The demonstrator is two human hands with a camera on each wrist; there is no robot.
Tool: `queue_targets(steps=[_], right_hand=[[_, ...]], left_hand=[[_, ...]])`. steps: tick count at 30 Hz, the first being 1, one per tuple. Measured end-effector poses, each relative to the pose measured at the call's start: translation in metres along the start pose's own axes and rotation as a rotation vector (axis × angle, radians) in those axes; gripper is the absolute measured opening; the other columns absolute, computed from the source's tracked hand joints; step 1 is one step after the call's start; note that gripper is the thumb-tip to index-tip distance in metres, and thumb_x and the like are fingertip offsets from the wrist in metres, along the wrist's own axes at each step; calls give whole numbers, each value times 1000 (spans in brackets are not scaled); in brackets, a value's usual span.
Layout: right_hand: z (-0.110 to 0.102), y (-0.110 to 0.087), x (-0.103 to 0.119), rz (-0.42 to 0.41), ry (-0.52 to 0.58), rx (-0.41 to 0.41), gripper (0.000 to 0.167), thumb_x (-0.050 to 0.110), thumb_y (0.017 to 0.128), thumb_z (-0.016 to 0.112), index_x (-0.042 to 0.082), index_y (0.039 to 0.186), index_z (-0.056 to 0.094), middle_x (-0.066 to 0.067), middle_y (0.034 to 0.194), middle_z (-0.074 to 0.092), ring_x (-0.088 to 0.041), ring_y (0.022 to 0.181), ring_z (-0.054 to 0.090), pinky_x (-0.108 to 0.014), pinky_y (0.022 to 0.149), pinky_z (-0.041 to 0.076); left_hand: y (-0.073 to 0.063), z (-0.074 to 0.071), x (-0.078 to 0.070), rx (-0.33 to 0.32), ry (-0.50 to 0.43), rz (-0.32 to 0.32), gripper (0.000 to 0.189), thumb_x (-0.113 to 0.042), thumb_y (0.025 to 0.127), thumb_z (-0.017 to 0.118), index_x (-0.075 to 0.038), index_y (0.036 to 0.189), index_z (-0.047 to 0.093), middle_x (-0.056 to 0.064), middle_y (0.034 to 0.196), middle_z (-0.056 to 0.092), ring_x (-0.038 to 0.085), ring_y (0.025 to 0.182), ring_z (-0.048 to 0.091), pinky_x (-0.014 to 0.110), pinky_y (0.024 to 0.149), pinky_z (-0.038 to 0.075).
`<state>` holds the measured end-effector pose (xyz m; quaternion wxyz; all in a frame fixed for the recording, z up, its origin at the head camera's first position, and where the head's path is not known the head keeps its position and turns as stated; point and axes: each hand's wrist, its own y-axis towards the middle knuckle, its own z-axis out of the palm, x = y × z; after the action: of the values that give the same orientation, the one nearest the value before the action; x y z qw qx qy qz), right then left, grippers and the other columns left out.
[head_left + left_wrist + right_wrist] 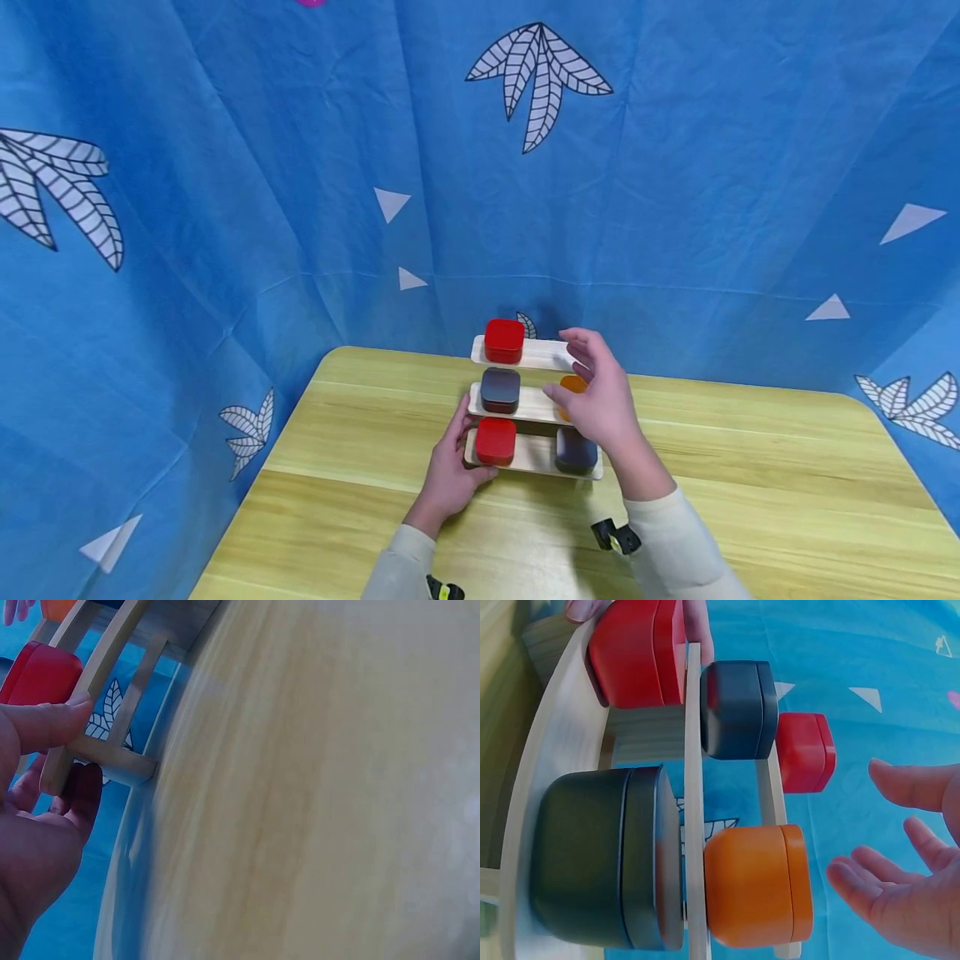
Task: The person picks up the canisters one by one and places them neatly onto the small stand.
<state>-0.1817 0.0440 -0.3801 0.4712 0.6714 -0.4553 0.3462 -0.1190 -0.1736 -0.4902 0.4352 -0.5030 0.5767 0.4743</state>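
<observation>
A small three-tier wooden rack (534, 454) carries rounded square lidded boxes. On its left side sit a red box (504, 340) at the top, a dark blue-grey box (500, 390) in the middle and another red box (496, 442) at the bottom. To the right are an orange box (754, 886) on the middle tier and a dark box (576, 450) on the bottom one. My left hand (450, 477) grips the bottom tier's left end, thumb above and fingers beneath. Beside the orange box, my right hand (603, 404) holds nothing, its fingers and thumb spread apart.
The rack stands on a light wooden table (352, 433), near its back edge. Behind hangs a blue curtain (675, 208) with white leaf and triangle patterns. Bare board (551, 354) shows on the top tier, right of the red box.
</observation>
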Motion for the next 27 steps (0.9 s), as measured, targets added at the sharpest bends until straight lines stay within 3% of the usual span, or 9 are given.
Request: queue_targets(steps=[16,23,27], right_hand=[[-11,-12,-3,18,-7,-30,67,-11,75,81,6,133,52,-13,138,53,-35,131,48,-45,109,40],[-15,-16,-5,23,-15,-48,70,-8,74,83,4,134,51,-17,139,52,-34,131,48,-45,109,39],[-18,-18,-7,16,-12,-60,70,-10,73,84,2,134,50,-18,139,52,-35,131,49,-45,108,40]], left_hand=[[1,1,3,-1,16,-32,112,21,75,73,-18,162,16,12,146,44,30,137,39,42,106,43],[9,3,32,-16,9,-28,118,21,72,76,-25,162,14,7,147,43,26,137,39,39,106,43],[10,2,38,-18,-12,-8,118,19,72,78,-26,162,16,4,144,45,24,135,41,35,104,45]])
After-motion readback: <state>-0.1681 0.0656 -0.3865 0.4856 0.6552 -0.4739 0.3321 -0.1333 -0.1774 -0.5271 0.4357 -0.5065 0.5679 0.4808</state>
